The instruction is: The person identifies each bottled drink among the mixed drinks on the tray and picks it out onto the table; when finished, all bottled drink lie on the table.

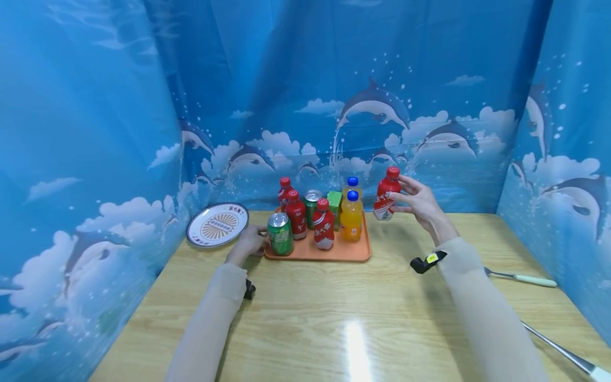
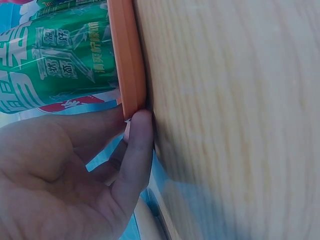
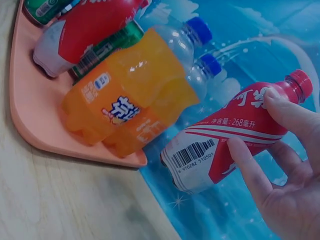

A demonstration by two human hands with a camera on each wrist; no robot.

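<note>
While the left hand (image 1: 249,242) pinches the orange tray (image 1: 317,257) left of frame centre, fingers of the right hand (image 1: 421,204) are clamped on a red bottle (image 1: 387,194), aloft right of centre. Judged smooth, slightly yielding, moderately weighty if filled; best held round mid-body.

head: forward-down, widest | left wrist: close, sideways | right wrist: close, tilted | all 3 share tray (image 1: 305,251)
</note>
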